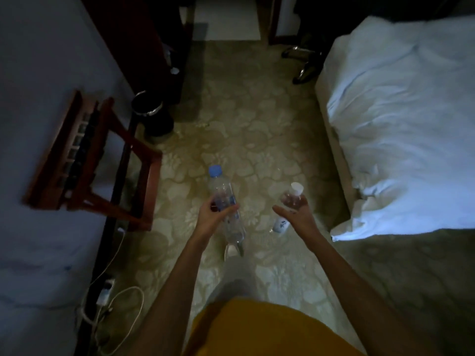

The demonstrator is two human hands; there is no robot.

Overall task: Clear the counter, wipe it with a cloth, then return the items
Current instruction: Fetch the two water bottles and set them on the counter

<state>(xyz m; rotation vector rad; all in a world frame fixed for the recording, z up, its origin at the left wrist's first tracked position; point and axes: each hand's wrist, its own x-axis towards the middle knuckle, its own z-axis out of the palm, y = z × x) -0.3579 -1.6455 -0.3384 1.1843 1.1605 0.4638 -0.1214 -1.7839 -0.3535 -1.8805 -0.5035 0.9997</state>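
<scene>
Head view: we hold a blue-capped clear bottle (pixel 226 201) in our left hand (pixel 214 214), its grip curled round the middle, and a smaller white-capped bottle (pixel 289 206) gripped in our right hand (pixel 295 214), both above patterned carpet (pixel 244 124) beside a white bed (pixel 401 124).

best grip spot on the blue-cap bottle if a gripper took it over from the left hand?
Take the blue-capped bottle on the upper body just below the cap, from its right side. It is held cap-forward and tilted, and the left hand wraps the middle from the left, so only the clear stretch above the fingers is exposed. The thin plastic probably wants a light squeeze.
</scene>
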